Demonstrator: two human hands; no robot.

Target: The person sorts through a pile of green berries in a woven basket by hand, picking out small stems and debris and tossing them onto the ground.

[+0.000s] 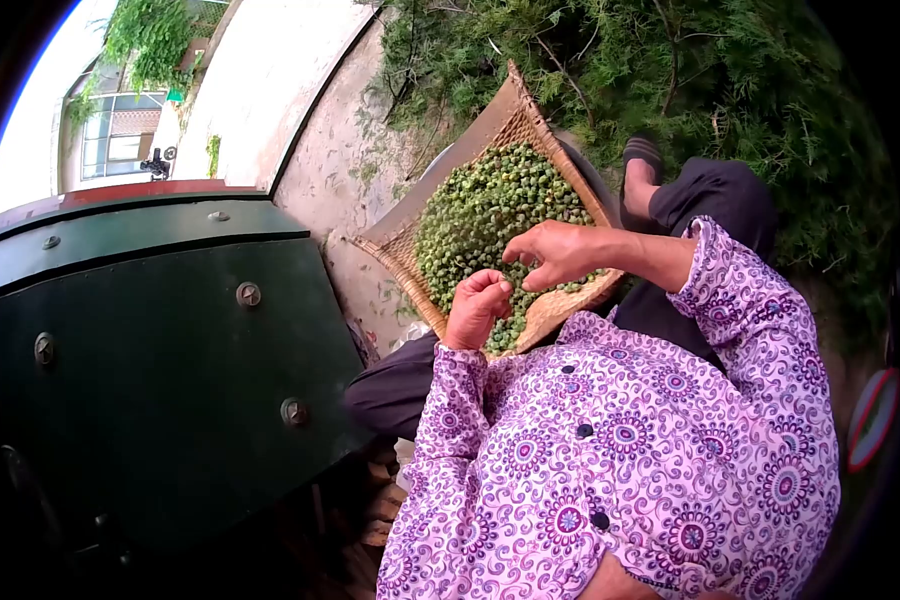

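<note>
A woven basket (570,165) rests across my lap, filled with small round green fruits (495,205), a few of them yellowish or dark. Over the near part of the heap is my left hand (477,308), its thumb and fingers pinched together. Whatever it pinches is too small or hidden to make out. Just right of it and slightly farther off, my right hand (558,255) hovers above the fruits with curved fingers and the thumb apart. I see nothing held in it. The two hands are close to each other.
Leafy green branches (730,90) crowd the far right side. A dark green metal door panel (160,350) with round studs stands at my left. Beyond the basket lies a concrete floor (335,150). My shoe (643,150) shows past the basket's right edge.
</note>
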